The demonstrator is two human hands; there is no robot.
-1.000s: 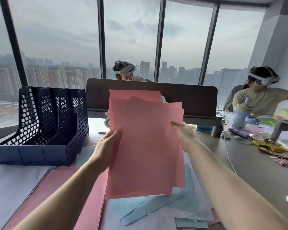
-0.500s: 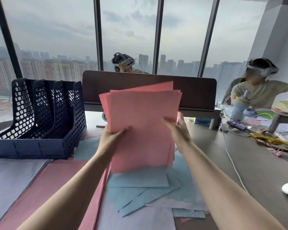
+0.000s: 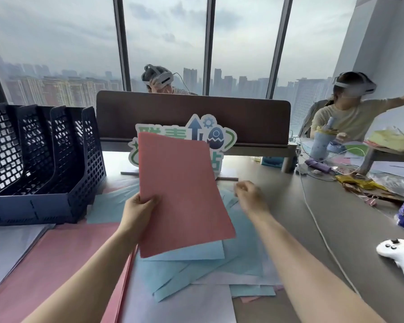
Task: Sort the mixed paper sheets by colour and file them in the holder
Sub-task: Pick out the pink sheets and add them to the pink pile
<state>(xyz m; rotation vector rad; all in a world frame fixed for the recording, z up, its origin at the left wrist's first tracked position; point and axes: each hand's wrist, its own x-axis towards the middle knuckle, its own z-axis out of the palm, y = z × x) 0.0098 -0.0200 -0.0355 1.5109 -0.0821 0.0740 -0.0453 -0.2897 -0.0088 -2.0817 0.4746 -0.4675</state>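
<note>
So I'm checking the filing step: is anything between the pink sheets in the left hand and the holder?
Nothing visible. The left hand holds the pink sheets up above the desk, and the holder stands open-topped to their left.

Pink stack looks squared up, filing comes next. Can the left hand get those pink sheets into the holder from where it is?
Probably yes. The left hand grips the pink sheets at their left edge, and the holder stands to its left with open, seemingly empty slots and nothing between.
</note>
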